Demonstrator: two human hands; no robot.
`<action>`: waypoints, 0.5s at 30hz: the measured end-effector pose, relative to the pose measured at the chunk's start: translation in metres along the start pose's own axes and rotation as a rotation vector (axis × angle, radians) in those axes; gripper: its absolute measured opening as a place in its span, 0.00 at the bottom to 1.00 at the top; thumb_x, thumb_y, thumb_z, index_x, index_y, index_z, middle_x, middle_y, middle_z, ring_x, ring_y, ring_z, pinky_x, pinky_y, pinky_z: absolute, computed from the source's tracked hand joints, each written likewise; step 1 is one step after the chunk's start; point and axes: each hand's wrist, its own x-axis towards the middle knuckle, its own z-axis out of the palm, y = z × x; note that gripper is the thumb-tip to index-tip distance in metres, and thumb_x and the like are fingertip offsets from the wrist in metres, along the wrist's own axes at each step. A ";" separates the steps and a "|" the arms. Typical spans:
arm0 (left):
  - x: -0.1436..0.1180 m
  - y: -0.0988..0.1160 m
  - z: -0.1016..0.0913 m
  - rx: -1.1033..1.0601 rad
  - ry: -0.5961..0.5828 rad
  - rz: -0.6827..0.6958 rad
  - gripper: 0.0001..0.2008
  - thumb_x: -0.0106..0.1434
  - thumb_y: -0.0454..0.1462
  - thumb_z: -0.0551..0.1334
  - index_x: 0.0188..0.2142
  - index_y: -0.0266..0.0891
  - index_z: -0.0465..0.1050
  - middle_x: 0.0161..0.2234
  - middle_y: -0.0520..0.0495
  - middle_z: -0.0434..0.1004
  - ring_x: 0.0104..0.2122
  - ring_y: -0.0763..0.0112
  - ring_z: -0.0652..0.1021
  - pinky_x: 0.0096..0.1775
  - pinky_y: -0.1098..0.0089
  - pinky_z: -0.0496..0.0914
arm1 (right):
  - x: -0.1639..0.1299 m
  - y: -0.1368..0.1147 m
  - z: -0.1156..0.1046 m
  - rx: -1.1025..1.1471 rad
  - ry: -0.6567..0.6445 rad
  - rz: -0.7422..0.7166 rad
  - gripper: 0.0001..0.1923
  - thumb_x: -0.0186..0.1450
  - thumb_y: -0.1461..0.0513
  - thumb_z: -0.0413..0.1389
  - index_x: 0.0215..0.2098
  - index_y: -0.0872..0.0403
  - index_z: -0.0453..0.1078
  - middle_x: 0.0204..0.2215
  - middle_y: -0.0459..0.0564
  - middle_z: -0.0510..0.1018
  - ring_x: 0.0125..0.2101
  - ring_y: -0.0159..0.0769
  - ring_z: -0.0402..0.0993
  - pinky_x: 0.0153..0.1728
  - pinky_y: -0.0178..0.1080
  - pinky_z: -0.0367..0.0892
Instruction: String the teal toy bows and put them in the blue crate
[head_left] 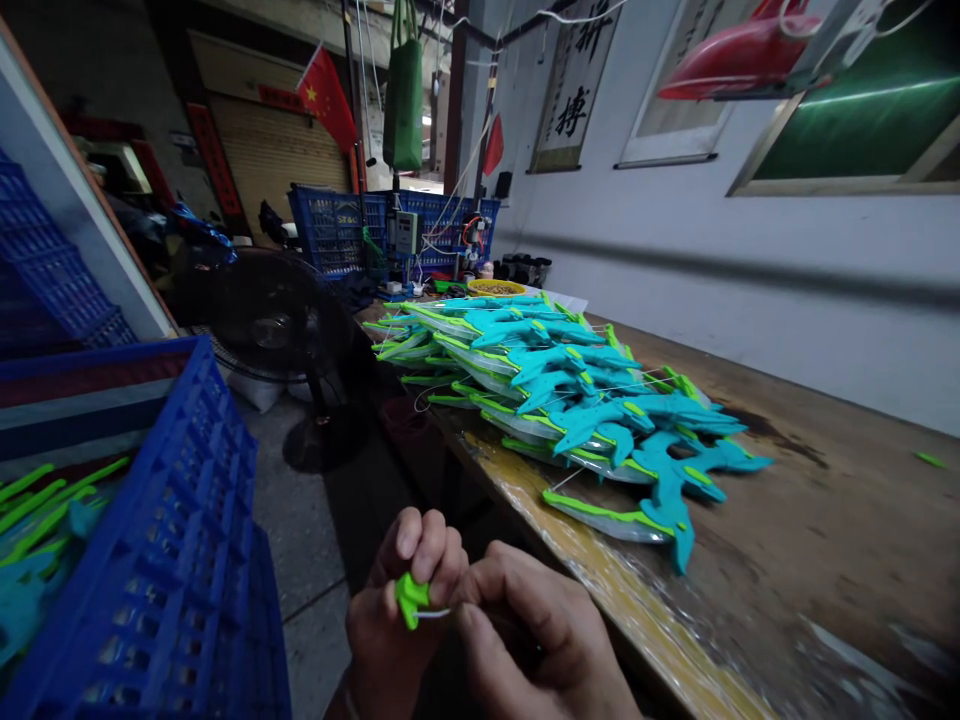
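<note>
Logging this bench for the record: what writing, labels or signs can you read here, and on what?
"拼搏": hanging scroll on the wall, large black brush characters, top one partly cut off.
"ST&C", roughly: white print on the far blue crate, too blurred to be sure.
Red banners by the shutter: unreadable.
Red flag: stars only.

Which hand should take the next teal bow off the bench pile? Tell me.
Right, probably. The right hand is beside the workbench edge, nearer the pile of teal bows, pinching only a white string. The left hand grips the green piece, farther off.
</note>
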 end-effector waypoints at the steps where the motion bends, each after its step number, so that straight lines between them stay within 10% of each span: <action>1: 0.000 -0.001 0.000 0.008 0.005 -0.006 0.11 0.56 0.33 0.73 0.36 0.37 0.73 0.29 0.54 0.70 0.31 0.76 0.74 0.35 0.73 0.70 | 0.000 0.000 0.001 0.005 0.010 0.010 0.08 0.66 0.69 0.51 0.31 0.55 0.71 0.23 0.42 0.68 0.21 0.26 0.66 0.23 0.28 0.59; 15: -0.006 0.017 -0.010 0.431 0.233 -0.216 0.07 0.59 0.41 0.73 0.35 0.44 0.79 0.38 0.51 0.70 0.31 0.75 0.70 0.33 0.74 0.64 | -0.008 0.019 0.026 -0.328 0.122 -0.171 0.16 0.78 0.62 0.44 0.61 0.57 0.63 0.25 0.46 0.79 0.18 0.28 0.77 0.18 0.25 0.66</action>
